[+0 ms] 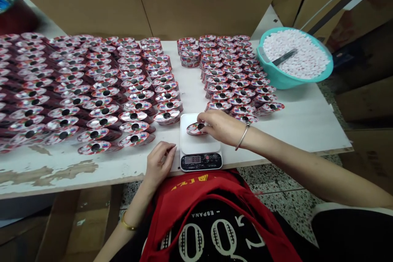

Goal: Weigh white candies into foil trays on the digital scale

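Observation:
A white digital scale (200, 146) with a black display panel lies at the table's front edge. On its platform is a small oval, red-and-white printed container (193, 129), seen from above. My right hand (221, 126) reaches in from the right, fingers closed on the container's right end and covering part of it. My left hand (160, 159) rests on the table edge just left of the scale, its fingers curled closed with nothing visible in them.
Rows of similar oval containers with dark round holes (101, 110) fill the table's left side. A smaller block of them (235, 77) stands right of centre. A turquoise basin (294, 80) at the back right holds white pieces (297, 51) and a metal scoop (285, 57). Cardboard (202, 4) rises behind.

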Available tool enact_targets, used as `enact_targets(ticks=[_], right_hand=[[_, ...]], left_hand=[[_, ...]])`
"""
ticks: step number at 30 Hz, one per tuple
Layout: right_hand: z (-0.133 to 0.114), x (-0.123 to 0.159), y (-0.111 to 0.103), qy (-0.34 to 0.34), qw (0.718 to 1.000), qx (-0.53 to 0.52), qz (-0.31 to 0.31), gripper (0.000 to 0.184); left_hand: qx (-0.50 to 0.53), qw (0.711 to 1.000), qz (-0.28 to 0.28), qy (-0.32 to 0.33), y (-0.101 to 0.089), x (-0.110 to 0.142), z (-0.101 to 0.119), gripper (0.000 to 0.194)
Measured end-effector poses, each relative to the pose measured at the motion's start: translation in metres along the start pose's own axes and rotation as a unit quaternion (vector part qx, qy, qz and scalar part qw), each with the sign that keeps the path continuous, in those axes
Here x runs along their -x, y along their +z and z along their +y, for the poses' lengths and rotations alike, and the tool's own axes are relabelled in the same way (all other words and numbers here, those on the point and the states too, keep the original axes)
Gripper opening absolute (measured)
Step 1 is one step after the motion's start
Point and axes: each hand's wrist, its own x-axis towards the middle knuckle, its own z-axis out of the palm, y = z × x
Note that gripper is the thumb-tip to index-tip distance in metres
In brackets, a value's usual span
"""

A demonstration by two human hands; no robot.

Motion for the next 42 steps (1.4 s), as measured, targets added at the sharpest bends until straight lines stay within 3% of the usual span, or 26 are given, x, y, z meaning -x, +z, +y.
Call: enact_targets(ticks=[9,13,15,18,20,22,25,30,34,35,38,40,42], right_hand=[[0.001,-0.001,-0.006,0.020,0.999,-0.028,0.017,0.011],[0.009,0.005,-0.008,0.019,0.974,-0.205,0.096,0.014],[0.017,0.012,-0.008,0.029,0.922,-0.368,0.116,0.012],[0.030,0.028,-0.004,0.077,0.797,-0.584,0.129,0.022],[0.039,0.040,0.003,0.113,0.728,-0.659,0.149,0.022],[0.047,0.051,0.012,0.141,0.686,-0.695,0.166,0.019],[0.053,0.066,0.030,0.170,0.650,-0.716,0.190,0.025],[0.048,0.073,0.062,0.198,0.649,-0.708,0.195,0.038],[0.043,0.067,0.084,0.211,0.649,-0.711,0.170,0.042],[0.044,0.066,0.089,0.214,0.651,-0.709,0.169,0.043],[0.050,0.064,0.102,0.237,0.654,-0.695,0.181,0.047],[0.055,0.064,0.109,0.259,0.647,-0.691,0.192,0.051],[0.059,0.065,0.117,0.273,0.637,-0.694,0.196,0.056]], left_hand=[[-0.010,1.000,-0.007,0.007,0.001,-0.002,-0.001,0.008],[-0.013,1.000,-0.012,-0.003,0.001,-0.004,-0.002,0.010],[-0.013,1.000,-0.012,-0.006,0.001,-0.004,-0.003,0.011],[-0.011,1.000,-0.012,-0.002,0.001,-0.005,-0.003,0.010],[-0.011,1.000,-0.013,0.001,0.001,-0.007,-0.001,0.009],[-0.014,1.000,-0.013,0.004,0.001,-0.009,0.001,0.009],[-0.024,1.000,-0.005,0.014,-0.001,-0.014,0.005,0.011],[-0.047,0.996,0.005,0.076,-0.003,-0.037,0.014,0.037],[-0.155,0.973,-0.097,0.138,0.006,-0.063,0.030,0.074],[-0.181,0.963,-0.133,0.151,0.009,-0.070,0.034,0.072],[-0.210,0.940,-0.202,0.175,0.012,-0.096,0.043,0.041],[-0.206,0.945,-0.185,0.175,0.006,-0.125,0.043,0.030],[-0.214,0.955,-0.122,0.167,-0.004,-0.166,0.037,0.031]])
